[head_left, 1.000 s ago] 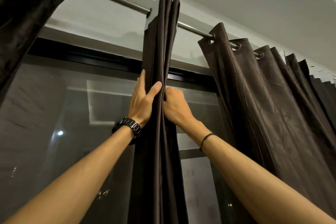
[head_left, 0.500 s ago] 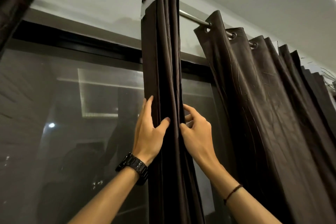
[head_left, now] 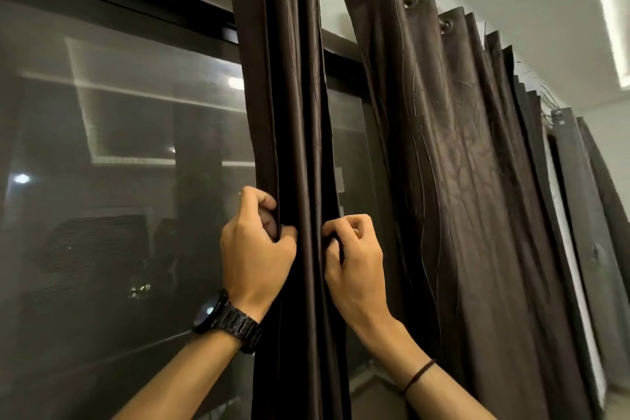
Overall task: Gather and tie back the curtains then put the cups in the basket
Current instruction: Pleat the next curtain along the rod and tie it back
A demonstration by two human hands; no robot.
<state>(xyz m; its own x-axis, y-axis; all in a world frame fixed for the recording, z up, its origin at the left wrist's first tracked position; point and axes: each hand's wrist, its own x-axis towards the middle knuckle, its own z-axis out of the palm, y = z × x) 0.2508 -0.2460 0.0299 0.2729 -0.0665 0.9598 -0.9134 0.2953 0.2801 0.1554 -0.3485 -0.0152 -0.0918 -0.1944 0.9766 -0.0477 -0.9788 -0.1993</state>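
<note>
Clutching the left folds of the glossy dark brown pleated curtain (head_left: 293, 95) with the left grip (head_left: 255, 249), fingers curled tight; pinching its right edge with the right grip (head_left: 354, 262), likewise closed on cloth. Hanging bunched down the frame's centre, before dark reflective window glass (head_left: 119, 147).
</note>
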